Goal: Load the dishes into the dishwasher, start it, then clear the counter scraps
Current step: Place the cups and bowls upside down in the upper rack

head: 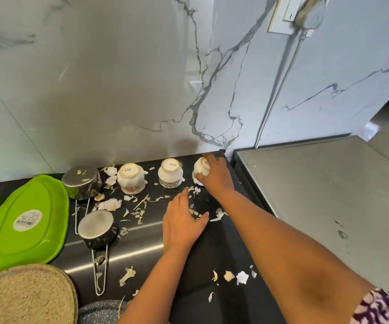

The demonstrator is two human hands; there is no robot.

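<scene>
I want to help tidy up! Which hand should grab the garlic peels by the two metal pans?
Probably the left hand. It lies flat on the counter, nearer the garlic peels by the metal pans. The right hand is busy on the rightmost upside-down cup.

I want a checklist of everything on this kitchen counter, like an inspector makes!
Surface: dark counter, littered.
Job's things: garlic peels scattered; three upturned white cups along the wall.
Clutter: two upturned steel pans, green trays, woven mat.
Hands: left hand flat over peels; right hand grips the rightmost cup.
Cables: white cord from wall socket.
Surroundings: marble wall, steel appliance top.
</scene>
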